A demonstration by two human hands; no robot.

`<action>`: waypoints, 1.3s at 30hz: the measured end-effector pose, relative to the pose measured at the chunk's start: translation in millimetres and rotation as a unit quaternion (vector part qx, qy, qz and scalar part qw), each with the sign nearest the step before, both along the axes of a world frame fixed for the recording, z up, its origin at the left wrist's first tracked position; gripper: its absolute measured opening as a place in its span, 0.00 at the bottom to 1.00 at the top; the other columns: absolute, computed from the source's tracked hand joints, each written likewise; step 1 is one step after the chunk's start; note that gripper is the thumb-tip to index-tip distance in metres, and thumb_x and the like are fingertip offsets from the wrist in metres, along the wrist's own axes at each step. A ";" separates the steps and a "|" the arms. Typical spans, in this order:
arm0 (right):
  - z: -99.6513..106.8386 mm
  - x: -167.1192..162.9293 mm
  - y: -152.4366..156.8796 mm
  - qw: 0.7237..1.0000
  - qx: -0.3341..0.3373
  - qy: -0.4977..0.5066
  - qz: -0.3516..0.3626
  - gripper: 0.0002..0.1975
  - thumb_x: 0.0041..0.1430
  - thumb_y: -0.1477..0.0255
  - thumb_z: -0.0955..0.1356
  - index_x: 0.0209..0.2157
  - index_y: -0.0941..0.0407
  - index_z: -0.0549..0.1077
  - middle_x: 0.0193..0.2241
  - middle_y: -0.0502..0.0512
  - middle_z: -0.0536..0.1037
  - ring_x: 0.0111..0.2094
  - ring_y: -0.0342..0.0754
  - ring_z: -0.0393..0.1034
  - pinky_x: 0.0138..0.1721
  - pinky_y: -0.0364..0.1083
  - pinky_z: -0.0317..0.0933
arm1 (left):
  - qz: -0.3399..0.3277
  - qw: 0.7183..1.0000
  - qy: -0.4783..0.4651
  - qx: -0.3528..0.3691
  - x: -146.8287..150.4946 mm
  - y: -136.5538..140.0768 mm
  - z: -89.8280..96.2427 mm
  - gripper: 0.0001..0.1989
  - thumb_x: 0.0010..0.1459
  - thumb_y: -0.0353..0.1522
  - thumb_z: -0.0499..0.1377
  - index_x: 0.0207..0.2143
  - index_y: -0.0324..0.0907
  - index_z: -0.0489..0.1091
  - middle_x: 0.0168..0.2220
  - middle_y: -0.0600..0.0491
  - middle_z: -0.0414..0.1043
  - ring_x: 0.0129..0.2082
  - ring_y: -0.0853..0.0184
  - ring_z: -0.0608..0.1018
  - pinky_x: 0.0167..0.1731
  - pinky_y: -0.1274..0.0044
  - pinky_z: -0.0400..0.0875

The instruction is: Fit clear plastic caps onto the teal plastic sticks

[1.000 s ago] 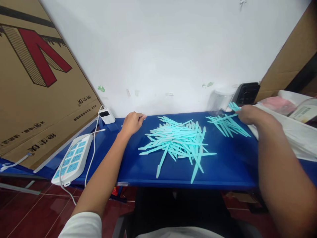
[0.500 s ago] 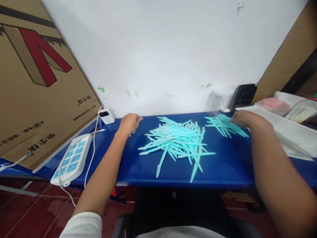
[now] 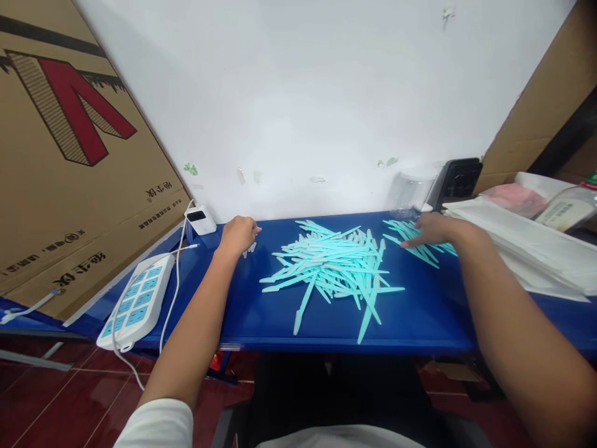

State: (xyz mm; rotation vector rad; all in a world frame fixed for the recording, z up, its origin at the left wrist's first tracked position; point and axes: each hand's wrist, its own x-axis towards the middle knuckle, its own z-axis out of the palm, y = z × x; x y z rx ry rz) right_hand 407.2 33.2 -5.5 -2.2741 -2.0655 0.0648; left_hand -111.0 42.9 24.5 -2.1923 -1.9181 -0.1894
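A large heap of turquoise eyebrow razors (image 3: pixel 333 261) lies loosely crossed on the blue table. Further right is a smaller pile of the same razors (image 3: pixel 422 254). My right hand (image 3: pixel 433 229) reaches over that pile with thumb and fingers apart, touching or just above it, and it covers part of the razors. On the left, near the wall, my left hand (image 3: pixel 239 234) is closed with curled fingers. Whatever it may hold is hidden. Small whitish pieces (image 3: pixel 250 250) lie on the table beside its fingers.
A white power strip (image 3: pixel 135 305) with cables and a small white device (image 3: pixel 201 219) stand left. A clear jar (image 3: pixel 413 193), a black device (image 3: pixel 459 182) and stacked white bags (image 3: pixel 527 249) are right. A large cardboard box (image 3: pixel 60 205) leans at left.
My right hand has moved left across the smaller pile, and its fingers have opened from a closed grip. My left hand has drawn slightly left, showing more of the small pieces.
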 end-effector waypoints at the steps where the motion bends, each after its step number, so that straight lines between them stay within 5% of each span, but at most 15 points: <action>1: 0.1 -3.9 -0.8 0.999 -0.026 0.010 0.014 0.22 0.45 0.55 0.81 0.27 0.60 0.79 0.32 0.68 0.81 0.31 0.54 0.73 0.32 0.50 0.62 | -0.003 1.000 -0.001 0.000 -0.2 0.2 -0.3 0.16 0.68 0.38 0.57 0.46 0.41 0.83 0.43 0.38 0.82 0.46 0.50 0.81 0.44 0.68 0.72; 4: 0.6 -14.3 -1.3 0.996 -0.080 0.015 0.033 0.16 0.57 0.61 0.75 0.23 0.58 0.75 0.29 0.67 0.80 0.28 0.52 0.71 0.32 0.50 0.60 | -0.005 1.000 -0.001 0.000 0.4 0.0 -0.3 0.15 0.68 0.38 0.58 0.45 0.41 0.83 0.42 0.38 0.82 0.46 0.51 0.81 0.43 0.68 0.72; 8: 5.6 -29.8 -0.1 0.999 -0.040 0.002 0.029 0.08 0.60 0.67 0.72 0.32 0.59 0.77 0.39 0.71 0.82 0.34 0.55 0.74 0.35 0.50 0.61 | 0.003 1.000 0.003 -0.014 -0.2 -0.8 1.3 0.14 0.67 0.37 0.58 0.45 0.41 0.83 0.42 0.39 0.83 0.45 0.52 0.82 0.43 0.70 0.73; 11: 13.2 -50.0 -5.6 0.998 -0.039 0.011 0.045 0.20 0.66 0.56 0.68 0.29 0.58 0.76 0.33 0.68 0.82 0.32 0.57 0.76 0.36 0.51 0.64 | 0.014 1.000 0.006 -0.022 -5.3 0.0 2.0 0.14 0.67 0.36 0.58 0.45 0.41 0.83 0.43 0.38 0.82 0.45 0.52 0.82 0.42 0.69 0.73; 13: 18.2 -67.9 -13.4 0.991 -0.109 0.060 0.051 0.32 0.69 0.47 0.61 0.23 0.57 0.74 0.24 0.66 0.80 0.26 0.55 0.76 0.36 0.51 0.67 | 0.021 1.000 0.007 -0.020 -9.9 1.1 1.9 0.15 0.67 0.37 0.58 0.44 0.41 0.83 0.43 0.38 0.82 0.45 0.51 0.82 0.42 0.69 0.73; 16: 22.0 -94.2 -25.7 0.973 -0.189 0.130 0.011 0.41 0.68 0.40 0.53 0.26 0.59 0.77 0.23 0.69 0.81 0.23 0.57 0.77 0.34 0.54 0.70 | 0.031 0.999 0.013 -0.022 -15.5 2.8 1.1 0.14 0.66 0.38 0.60 0.44 0.41 0.83 0.43 0.38 0.82 0.44 0.52 0.82 0.42 0.69 0.73; 21: 17.6 -119.2 -31.1 0.986 -0.154 0.062 0.000 0.48 0.63 0.34 0.51 0.35 0.62 0.81 0.18 0.69 0.78 0.27 0.64 0.79 0.43 0.61 0.70 | 0.045 0.998 0.024 -0.032 -16.0 3.9 -0.4 0.16 0.64 0.42 0.62 0.42 0.41 0.83 0.43 0.37 0.82 0.45 0.50 0.81 0.42 0.69 0.73; 26: 16.5 -126.5 -30.9 0.986 -0.156 0.049 0.014 0.43 0.62 0.35 0.58 0.30 0.61 0.81 0.19 0.68 0.78 0.29 0.64 0.79 0.43 0.59 0.69 | 0.016 1.000 0.025 -0.005 -10.0 1.3 0.0 0.17 0.65 0.42 0.60 0.45 0.41 0.82 0.48 0.38 0.81 0.50 0.48 0.80 0.44 0.66 0.73; 31: 19.3 -123.4 -35.4 0.996 -0.081 0.023 0.008 0.43 0.65 0.38 0.54 0.36 0.62 0.81 0.32 0.75 0.81 0.39 0.69 0.79 0.43 0.61 0.68 | -0.015 1.000 0.022 0.007 0.3 -3.8 2.5 0.17 0.67 0.41 0.59 0.48 0.40 0.81 0.48 0.40 0.81 0.51 0.49 0.79 0.45 0.67 0.72; 33: 19.8 -123.5 -37.7 0.998 0.019 0.023 0.056 0.41 0.68 0.41 0.54 0.44 0.63 0.79 0.40 0.77 0.81 0.45 0.70 0.77 0.43 0.61 0.67 | -0.028 0.999 0.019 0.009 6.2 -6.3 3.6 0.18 0.68 0.41 0.58 0.49 0.40 0.81 0.48 0.41 0.81 0.50 0.50 0.80 0.45 0.67 0.72; 35: 19.6 -127.8 -40.7 0.976 0.088 0.066 0.190 0.37 0.68 0.42 0.58 0.52 0.61 0.77 0.48 0.74 0.80 0.50 0.68 0.74 0.46 0.59 0.67 | -0.040 0.999 0.015 0.009 12.2 -8.6 4.0 0.18 0.68 0.41 0.57 0.49 0.40 0.81 0.48 0.42 0.81 0.49 0.51 0.80 0.45 0.67 0.72; 37: 18.1 -136.3 -44.5 0.932 0.097 0.114 0.331 0.36 0.64 0.43 0.64 0.57 0.59 0.75 0.52 0.70 0.78 0.54 0.66 0.71 0.50 0.58 0.66 | -0.051 0.999 0.010 0.008 17.3 -10.0 3.4 0.18 0.68 0.41 0.57 0.49 0.41 0.81 0.48 0.42 0.81 0.49 0.51 0.80 0.45 0.67 0.72; 39: 15.5 -146.3 -48.8 0.905 0.076 0.137 0.396 0.37 0.63 0.44 0.67 0.59 0.59 0.74 0.53 0.69 0.76 0.55 0.66 0.68 0.52 0.59 0.65 | -0.058 0.998 0.008 0.005 20.7 -10.5 1.9 0.17 0.68 0.40 0.57 0.49 0.41 0.81 0.48 0.42 0.81 0.49 0.52 0.80 0.45 0.67 0.73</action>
